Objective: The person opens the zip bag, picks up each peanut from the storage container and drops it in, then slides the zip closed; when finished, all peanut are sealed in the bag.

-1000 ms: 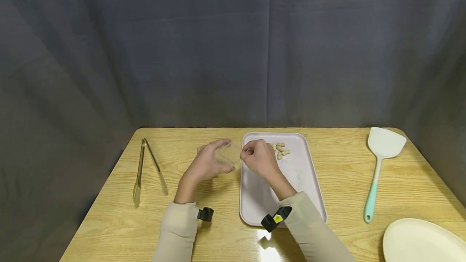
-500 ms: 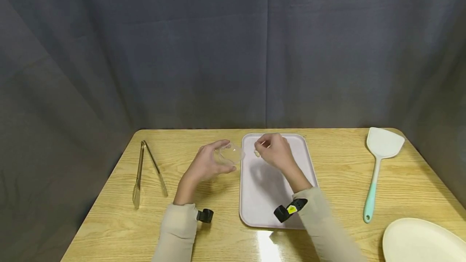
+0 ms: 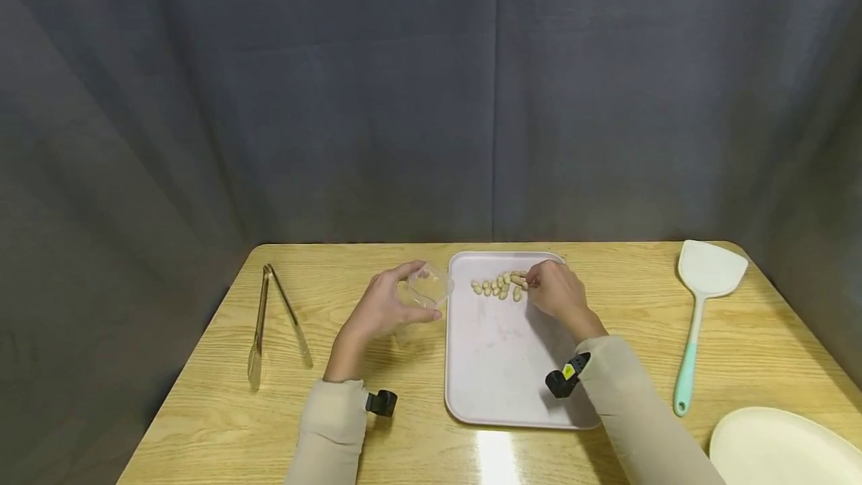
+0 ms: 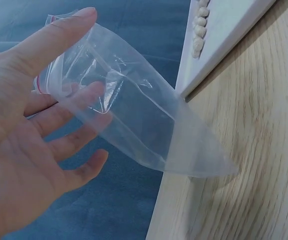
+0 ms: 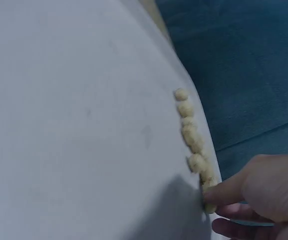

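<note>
My left hand (image 3: 384,302) holds a clear zip bag (image 4: 134,110) by its red-striped mouth, between thumb and fingers. The bag hangs just left of the pale tray (image 3: 498,365), and I see nothing inside it. Several peanuts (image 3: 496,287) in their shells lie in a loose row near the tray's far end. At the right end of that row is my right hand (image 3: 557,292), its fingertips down at the tray. In the right wrist view it pinches the end peanut (image 5: 210,200), partly covered by the fingers.
Metal tongs (image 3: 260,328) lie spread on the wooden table (image 3: 202,410) at the left. To the right are a white turner (image 3: 710,268) with a mint handle and a cream plate (image 3: 774,447). A dark curtain (image 3: 377,96) hangs behind.
My right hand has moved from the bag's mouth rightward across the tray to the right end of the peanuts, uncovering the row. My left hand and the bag stay nearly in place.
</note>
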### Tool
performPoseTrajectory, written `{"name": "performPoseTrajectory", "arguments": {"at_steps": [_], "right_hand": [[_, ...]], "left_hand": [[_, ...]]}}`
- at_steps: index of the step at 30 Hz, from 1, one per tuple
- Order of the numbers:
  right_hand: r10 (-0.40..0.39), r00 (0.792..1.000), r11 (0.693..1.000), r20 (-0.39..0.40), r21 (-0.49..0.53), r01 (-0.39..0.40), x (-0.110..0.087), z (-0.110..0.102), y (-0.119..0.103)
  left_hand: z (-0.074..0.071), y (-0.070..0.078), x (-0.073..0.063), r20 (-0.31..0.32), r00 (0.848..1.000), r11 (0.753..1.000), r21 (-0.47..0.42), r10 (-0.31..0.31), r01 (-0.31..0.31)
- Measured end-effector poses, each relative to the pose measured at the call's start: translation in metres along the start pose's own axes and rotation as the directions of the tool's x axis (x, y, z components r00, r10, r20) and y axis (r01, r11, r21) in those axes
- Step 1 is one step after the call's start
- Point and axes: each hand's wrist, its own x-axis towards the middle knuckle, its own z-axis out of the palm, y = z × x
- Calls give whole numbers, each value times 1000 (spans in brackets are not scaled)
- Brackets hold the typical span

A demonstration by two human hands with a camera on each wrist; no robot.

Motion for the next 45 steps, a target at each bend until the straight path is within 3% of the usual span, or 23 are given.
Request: {"name": "performPoseTrajectory", "arguments": {"at_steps": [6,18,24,26,29,33,38,41,45], "right_hand": [[22,1000,998,-20,-58,-24,-1,3,4],[-11,999,999,-33,-35,10,-4,5,6],[-108,991,994,-82,5,109,-4,-7,-7],[-170,978,984,-121,25,175,-5,-15,-22],[-277,941,954,-195,56,293,-10,-29,-52],[-413,872,889,-262,93,449,-19,-43,-91],[-538,800,816,-265,76,574,-28,-45,-125],[-577,778,792,-248,60,607,-31,-40,-135],[-596,771,783,-224,50,620,-32,-33,-140]], "left_hand": [[1,-1,-1,1,1000,1000,-9,-16,16],[1,1,1,11,1000,999,-39,19,-19],[2,0,2,23,1000,999,-49,15,-13],[2,0,2,27,1000,998,-55,12,-11],[2,0,1,28,1000,998,-57,9,-7],[3,1,1,23,1000,999,-40,7,-6],[3,1,2,13,1000,1000,-11,11,-11],[3,1,2,18,999,999,-25,29,-28],[3,0,1,32,998,997,-50,53,-51]]}}
